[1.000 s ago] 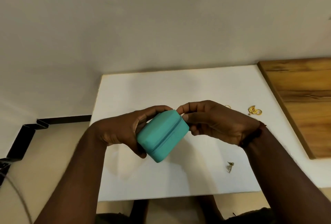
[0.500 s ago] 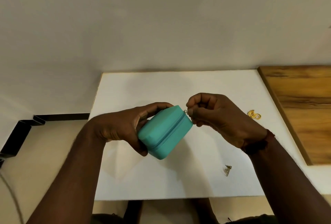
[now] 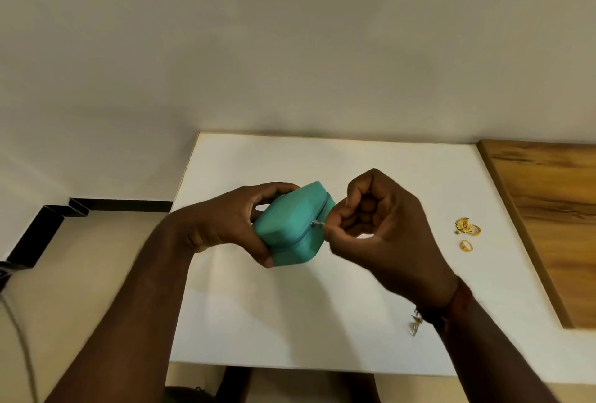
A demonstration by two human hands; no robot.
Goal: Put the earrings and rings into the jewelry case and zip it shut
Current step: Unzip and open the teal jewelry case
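I hold a small teal jewelry case above the white table, tilted on its side. My left hand wraps around its left end. My right hand pinches the silver zipper pull on the case's seam. To the right on the table lie a gold flower earring with a gold ring and a second gold ring. A pair of silver triangular earrings lies near the front, partly hidden by my right wrist.
A wooden board covers the table's right side. A plain wall stands behind the table. A black metal frame runs along the floor on the left.
My right hand has pulled the zipper pull from the case's top corner down along the seam toward me. The case turned slightly in my left hand, and the second gold ring has come into view.
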